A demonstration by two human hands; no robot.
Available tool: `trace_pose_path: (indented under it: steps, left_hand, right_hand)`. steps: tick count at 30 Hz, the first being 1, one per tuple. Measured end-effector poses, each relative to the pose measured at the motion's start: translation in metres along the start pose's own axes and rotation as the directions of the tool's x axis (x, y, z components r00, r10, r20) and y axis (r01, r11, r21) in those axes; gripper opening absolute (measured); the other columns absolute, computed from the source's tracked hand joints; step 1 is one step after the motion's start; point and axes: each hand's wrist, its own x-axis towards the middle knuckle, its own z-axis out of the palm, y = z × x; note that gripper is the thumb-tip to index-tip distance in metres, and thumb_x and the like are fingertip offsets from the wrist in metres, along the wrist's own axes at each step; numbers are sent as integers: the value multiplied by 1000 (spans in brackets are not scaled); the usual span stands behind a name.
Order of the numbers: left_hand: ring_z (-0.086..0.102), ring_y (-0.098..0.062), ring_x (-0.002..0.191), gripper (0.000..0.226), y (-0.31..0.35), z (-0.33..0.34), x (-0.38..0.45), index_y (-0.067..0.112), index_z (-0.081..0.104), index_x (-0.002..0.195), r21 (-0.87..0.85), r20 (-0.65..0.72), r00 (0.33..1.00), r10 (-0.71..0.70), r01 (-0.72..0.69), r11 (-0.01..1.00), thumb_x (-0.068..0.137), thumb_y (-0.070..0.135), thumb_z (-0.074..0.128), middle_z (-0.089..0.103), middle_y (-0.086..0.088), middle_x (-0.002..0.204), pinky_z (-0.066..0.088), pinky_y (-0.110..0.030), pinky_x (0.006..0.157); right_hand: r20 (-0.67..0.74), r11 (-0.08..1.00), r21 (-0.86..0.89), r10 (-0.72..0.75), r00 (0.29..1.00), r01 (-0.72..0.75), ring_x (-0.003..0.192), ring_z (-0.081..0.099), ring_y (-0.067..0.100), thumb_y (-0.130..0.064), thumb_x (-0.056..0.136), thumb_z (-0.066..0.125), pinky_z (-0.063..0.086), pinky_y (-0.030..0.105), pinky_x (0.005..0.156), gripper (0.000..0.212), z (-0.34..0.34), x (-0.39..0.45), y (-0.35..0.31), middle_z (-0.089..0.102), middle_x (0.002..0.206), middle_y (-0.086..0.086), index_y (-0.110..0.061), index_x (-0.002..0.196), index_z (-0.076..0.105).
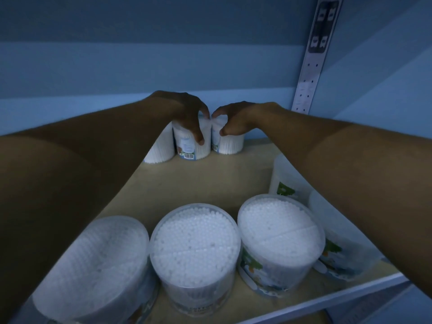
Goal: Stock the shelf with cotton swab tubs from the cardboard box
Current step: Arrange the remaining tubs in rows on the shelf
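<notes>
At shelf (191, 183) rear, tubs (194, 146) upright.

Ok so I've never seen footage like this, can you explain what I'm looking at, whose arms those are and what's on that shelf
There is one picture, taken by a camera worn on a person's head, so the two bare arms reaching forward are that person's own. They reach to the back of a wooden shelf. The left hand grips one tub of cotton swabs and the right hand grips its neighbour, both standing upright. A third tub stands left of them. More tubs, such as the front middle one, line the near edge. No cardboard box shows.
</notes>
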Motion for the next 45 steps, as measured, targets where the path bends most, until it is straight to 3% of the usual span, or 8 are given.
trace_pose_path:
  steps: [13,25,31,35,37,39,41,45]
  left_hand:
    - [49,-22,122,90,14,-1,-23,40,46,137,-42,12,1000,-12,12,999,58,65,82,49,5,138,46,-38,99]
    - [50,-20,121,88,23,8,-76,40,50,133,-91,-4,1000,-14,14,996,55,65,83,52,5,135,44,-32,89]
    - [53,-20,117,87,27,6,-104,35,51,134,-125,2,1000,-11,11,992,58,62,84,53,4,133,48,-33,92]
    - [51,-17,98,85,28,1,-121,32,49,137,-141,56,998,-19,27,990,63,56,85,52,2,131,44,-23,59]
    - [51,-17,96,86,27,-4,-128,32,48,139,-153,96,995,-26,40,987,65,53,85,52,2,133,41,-21,51]
    - [56,-19,98,89,25,-7,-132,33,47,142,-186,128,991,-28,52,981,64,51,87,51,2,133,52,-25,56]
    - [59,-23,106,93,23,-9,-134,33,45,145,-231,167,985,-38,76,970,64,49,88,50,2,137,60,-33,72]
    - [50,-26,128,100,17,-14,-133,31,36,150,-289,193,979,-58,113,951,65,48,87,41,1,150,56,-40,92]
  right_hand:
    - [18,999,-52,-15,1000,15,141,38,27,-44,93,64,39,39,109,71,-5,-34,-4,31,161,-1,-37,154,29]
    - [36,999,18,-51,998,51,132,46,25,-42,88,69,44,39,105,68,0,-86,-23,42,153,-1,-41,148,37]
    - [26,993,75,-93,995,91,126,50,23,-40,85,72,48,37,101,65,0,-107,-31,49,147,-2,-41,143,42]
    - [93,993,78,-101,990,94,124,51,22,-37,85,73,48,38,101,66,-5,-120,-36,49,145,-2,-44,143,41]
    - [130,993,68,-102,986,94,126,50,21,-39,85,73,46,37,103,68,-12,-126,-38,47,146,-4,-45,144,40]
    - [157,993,73,-99,983,89,129,47,20,-46,85,72,43,36,105,69,-16,-130,-40,45,149,-6,-45,145,39]
    - [168,995,68,-86,982,76,132,46,19,-54,84,70,41,36,107,70,-20,-131,-42,43,151,-8,-45,146,39]
    - [86,999,45,-30,996,26,138,42,21,-61,84,67,38,34,108,73,-31,-131,-47,38,156,-7,-40,148,40]
